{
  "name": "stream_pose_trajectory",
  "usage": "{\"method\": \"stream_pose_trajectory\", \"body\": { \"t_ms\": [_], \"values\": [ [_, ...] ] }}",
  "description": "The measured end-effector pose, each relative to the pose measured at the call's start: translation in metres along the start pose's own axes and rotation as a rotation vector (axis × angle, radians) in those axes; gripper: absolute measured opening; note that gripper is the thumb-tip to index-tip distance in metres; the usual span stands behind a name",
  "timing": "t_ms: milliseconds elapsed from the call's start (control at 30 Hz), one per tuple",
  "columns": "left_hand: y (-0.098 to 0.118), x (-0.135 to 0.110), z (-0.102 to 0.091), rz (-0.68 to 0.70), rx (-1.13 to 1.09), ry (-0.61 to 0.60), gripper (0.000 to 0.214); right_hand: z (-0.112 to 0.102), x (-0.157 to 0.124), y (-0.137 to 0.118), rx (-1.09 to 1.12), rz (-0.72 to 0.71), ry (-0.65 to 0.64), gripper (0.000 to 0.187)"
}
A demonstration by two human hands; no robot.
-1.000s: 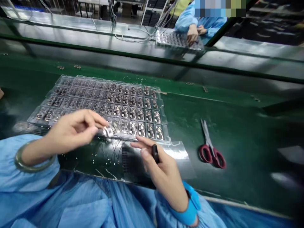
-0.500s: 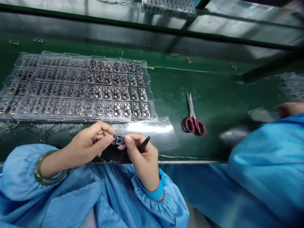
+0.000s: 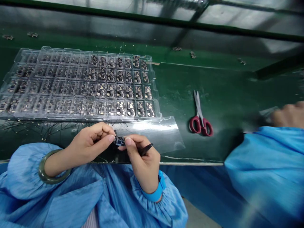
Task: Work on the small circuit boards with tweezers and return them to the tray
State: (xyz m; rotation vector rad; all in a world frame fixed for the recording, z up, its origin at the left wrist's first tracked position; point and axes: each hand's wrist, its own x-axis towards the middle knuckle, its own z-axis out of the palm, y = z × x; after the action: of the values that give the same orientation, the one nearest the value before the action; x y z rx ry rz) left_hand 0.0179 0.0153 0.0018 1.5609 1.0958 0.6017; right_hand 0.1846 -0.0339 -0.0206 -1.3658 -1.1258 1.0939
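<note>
A small circuit board (image 3: 119, 141) with a square chip is held between my two hands near the table's front edge. My left hand (image 3: 93, 144) pinches its left end between thumb and fingertips. On the other end, the thumb and forefinger of my right hand (image 3: 142, 160) are closed. A dark, slim tool (image 3: 146, 149), its kind unclear, also lies within my right hand and sticks out past the fingers. Just beyond my hands, clear plastic trays (image 3: 157, 104) hold many similar boards in rows. A clear plastic sheet (image 3: 166, 134) lies beside my right hand.
Red-handled scissors (image 3: 200, 117) lie on the green tabletop (image 3: 175, 85), right of the trays. Thin black wires (image 3: 52, 128) are scattered in front of the trays. A co-worker's hand (image 3: 288, 115) and blue sleeve (image 3: 263, 155) are at the right. A green shelf bar (image 3: 152, 23) crosses the back.
The view has shifted slightly. My hands keep the same hold on the circuit board. At the right, the co-worker's hand and sleeve have moved, and the hand is blurred.
</note>
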Motion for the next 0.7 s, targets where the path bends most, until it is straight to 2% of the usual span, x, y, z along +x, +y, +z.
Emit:
{"method": "stream_pose_trajectory", "body": {
  "t_ms": [200,333,400,467,600,700],
  "values": [
    [-0.003,-0.002,-0.001,-0.047,0.023,-0.012,0.017,-0.003,-0.001,0.003,-0.01,-0.025,-0.01,0.014],
    [-0.004,-0.004,-0.004,-0.02,0.026,-0.049,0.016,-0.021,0.005,0.009,0.111,-0.102,0.193,0.031],
    [-0.004,-0.004,-0.007,0.024,0.05,-0.116,0.015,-0.03,0.006,0.012,0.156,-0.102,0.29,0.04],
    [-0.002,-0.003,-0.009,0.116,0.093,-0.234,0.012,-0.035,0.004,0.015,0.166,-0.056,0.327,0.042],
    [-0.001,0.0,-0.013,0.288,0.192,-0.502,0.013,-0.029,-0.004,0.015,0.097,0.045,0.251,0.021],
    [-0.004,0.0,-0.013,0.317,0.308,-0.563,0.013,-0.018,-0.006,0.015,0.047,0.108,0.179,0.016]
  ]
}}
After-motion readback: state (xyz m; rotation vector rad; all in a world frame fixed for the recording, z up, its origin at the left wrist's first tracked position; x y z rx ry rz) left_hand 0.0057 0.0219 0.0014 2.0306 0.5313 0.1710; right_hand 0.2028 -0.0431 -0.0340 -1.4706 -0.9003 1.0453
